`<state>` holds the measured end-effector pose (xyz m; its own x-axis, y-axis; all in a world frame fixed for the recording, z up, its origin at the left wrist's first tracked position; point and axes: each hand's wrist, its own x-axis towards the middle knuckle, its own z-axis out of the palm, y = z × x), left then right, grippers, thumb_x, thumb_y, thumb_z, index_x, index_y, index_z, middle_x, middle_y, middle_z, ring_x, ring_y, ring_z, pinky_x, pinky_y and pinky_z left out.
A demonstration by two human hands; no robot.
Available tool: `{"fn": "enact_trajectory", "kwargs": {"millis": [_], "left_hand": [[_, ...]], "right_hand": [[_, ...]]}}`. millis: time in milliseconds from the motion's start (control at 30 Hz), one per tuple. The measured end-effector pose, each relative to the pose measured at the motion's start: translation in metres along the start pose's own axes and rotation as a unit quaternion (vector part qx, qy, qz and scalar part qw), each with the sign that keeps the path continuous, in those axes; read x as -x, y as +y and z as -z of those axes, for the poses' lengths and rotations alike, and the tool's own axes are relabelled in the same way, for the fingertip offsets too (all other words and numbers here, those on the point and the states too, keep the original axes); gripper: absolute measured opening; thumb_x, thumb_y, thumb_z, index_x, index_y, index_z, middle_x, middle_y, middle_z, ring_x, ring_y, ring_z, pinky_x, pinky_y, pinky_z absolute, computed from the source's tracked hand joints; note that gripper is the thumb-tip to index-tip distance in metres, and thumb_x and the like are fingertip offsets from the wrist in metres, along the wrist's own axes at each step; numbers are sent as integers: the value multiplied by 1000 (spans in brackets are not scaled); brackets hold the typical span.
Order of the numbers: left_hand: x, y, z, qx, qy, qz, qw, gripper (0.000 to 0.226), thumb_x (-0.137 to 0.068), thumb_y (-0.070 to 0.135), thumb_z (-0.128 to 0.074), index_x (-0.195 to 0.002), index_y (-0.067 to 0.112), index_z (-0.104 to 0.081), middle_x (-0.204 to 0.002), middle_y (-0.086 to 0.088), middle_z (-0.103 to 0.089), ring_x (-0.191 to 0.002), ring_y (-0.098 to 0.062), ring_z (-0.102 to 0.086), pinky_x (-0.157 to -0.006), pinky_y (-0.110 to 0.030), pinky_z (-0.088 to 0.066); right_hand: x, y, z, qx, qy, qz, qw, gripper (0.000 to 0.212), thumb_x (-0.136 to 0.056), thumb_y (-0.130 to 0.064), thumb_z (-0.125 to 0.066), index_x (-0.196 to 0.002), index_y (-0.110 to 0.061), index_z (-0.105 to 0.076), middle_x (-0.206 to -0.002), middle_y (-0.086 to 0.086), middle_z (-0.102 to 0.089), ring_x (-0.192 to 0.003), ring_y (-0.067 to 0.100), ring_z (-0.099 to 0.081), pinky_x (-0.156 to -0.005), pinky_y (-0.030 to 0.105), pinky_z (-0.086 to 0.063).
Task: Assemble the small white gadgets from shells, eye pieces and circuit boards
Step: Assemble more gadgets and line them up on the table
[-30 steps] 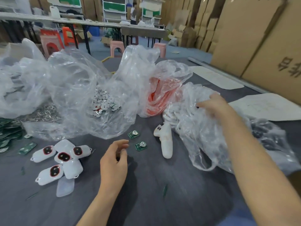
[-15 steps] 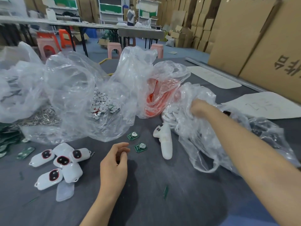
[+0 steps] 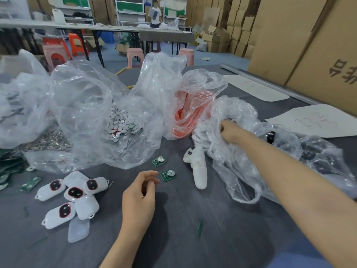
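Several assembled white gadgets (image 3: 74, 192) with dark red-rimmed eyes lie in a heap at the front left of the grey table. Two small green circuit boards (image 3: 167, 174) lie just beyond my left hand (image 3: 141, 194), which hovers loosely curled and holds nothing. My right hand (image 3: 229, 131) reaches into a clear bag of white shells (image 3: 241, 113). Its fingers are curled down among the plastic, and what they hold is hidden. Dark eye pieces (image 3: 309, 151) show through the bag further right.
A white handheld controller (image 3: 199, 167) lies between the boards and the shell bag. Clear bags of small silver discs (image 3: 123, 122) and red parts (image 3: 185, 117) stand behind. More green boards (image 3: 7, 167) sit at the far left, paper sheets (image 3: 316, 120) and cardboard boxes at the right.
My right hand has moved left and down from the top of the shell bag into its folds. The left hand has stayed almost in place.
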<state>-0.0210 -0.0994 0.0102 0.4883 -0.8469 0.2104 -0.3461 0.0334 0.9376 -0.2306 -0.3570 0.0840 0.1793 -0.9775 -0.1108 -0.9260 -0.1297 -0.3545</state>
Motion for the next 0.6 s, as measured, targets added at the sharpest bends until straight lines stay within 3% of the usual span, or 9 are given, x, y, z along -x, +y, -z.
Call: {"fn": "enact_trajectory", "kwargs": {"millis": [67,200,400,500,600], "left_hand": [[0,0,-1,-7,-4,-2,1000,40,-89,-4,-51,-90,35,-62,-79,21,-68,-77,0,-63,-65,-9,-42],[0,0,0,-12,-11,1,1000,42,-90,-3,-51,-87,37,-63,-78,20,-69,-76,1,-64,-64,-9,-43],[0,1,1,-6,-4,2,1000,41,-90,-4,-51,-86,35,-63,-77,16,-70,-75,-3,-64,-67,-9,-44],[0,2,1,-5,-2,4,1000,41,-90,-4,-52,-86,35,-64,-76,16,-70,-74,-2,-64,-67,-9,-44],[1,2,1,-10,-4,4,1000,41,-90,-4,-52,-86,36,-63,-75,17,-69,-72,-2,-63,-66,-9,-43]], "right_hand": [[0,4,0,-21,-8,8,1000,23,-74,14,-49,-90,3,-60,-85,9,-57,-81,24,-54,-69,32,-46],[1,7,-5,-32,-22,15,999,22,-73,15,-44,-72,-3,-57,-74,7,-56,-75,23,-54,-59,28,-42],[-2,10,-12,-155,79,28,984,22,-82,11,-44,-81,1,-63,-82,12,-60,-81,26,-56,-69,30,-44],[1,11,-12,-124,28,36,991,21,-85,7,-47,-80,-8,-62,-90,11,-63,-86,26,-58,-80,36,-49],[1,11,-14,-90,18,33,995,21,-84,7,-46,-81,-7,-60,-92,13,-63,-88,28,-58,-76,32,-46]]}}
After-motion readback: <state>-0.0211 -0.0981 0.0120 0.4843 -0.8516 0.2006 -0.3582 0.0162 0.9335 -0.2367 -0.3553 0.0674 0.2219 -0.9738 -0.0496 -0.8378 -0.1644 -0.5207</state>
